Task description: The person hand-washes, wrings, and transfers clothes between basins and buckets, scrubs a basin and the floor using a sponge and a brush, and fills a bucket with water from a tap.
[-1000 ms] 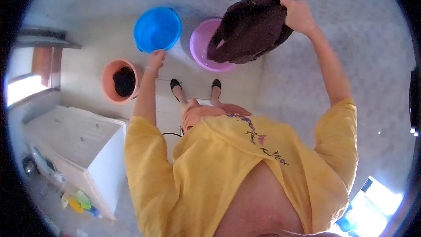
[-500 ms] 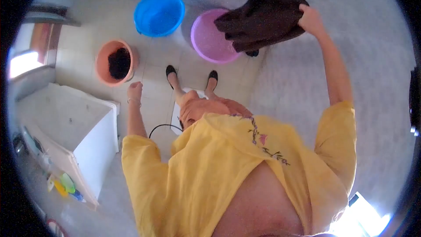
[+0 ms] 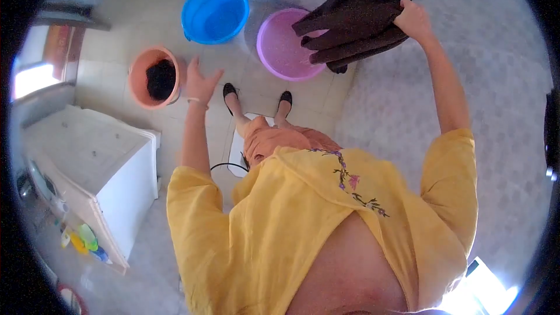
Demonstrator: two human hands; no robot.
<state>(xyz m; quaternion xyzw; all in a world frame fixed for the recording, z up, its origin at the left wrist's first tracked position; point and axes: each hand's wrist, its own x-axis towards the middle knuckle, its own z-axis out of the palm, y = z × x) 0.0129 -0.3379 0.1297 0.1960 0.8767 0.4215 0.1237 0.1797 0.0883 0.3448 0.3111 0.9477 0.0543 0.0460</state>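
My top (image 3: 256, 221) is yellow, patterned with dark stems, small purple flowers and one pink bloom. I wear salmon-orange bottoms (image 3: 286, 139) and black shoes (image 3: 284, 98). The cloth (image 3: 364, 20) I have is a plain, very dark brown. I see a bright blue bucket (image 3: 201, 14), a lilac-pink basin (image 3: 286, 52) and a peach-orange bucket (image 3: 139, 79) with near-black fabric (image 3: 161, 80). My floor (image 3: 111, 52) is pale cream with thin tile lines; the wall (image 3: 396, 111) is mottled grey.

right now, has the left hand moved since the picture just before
Yes. Against the orange bucket, the left hand has shifted up and right in view: then below its rim, now beside its right side.
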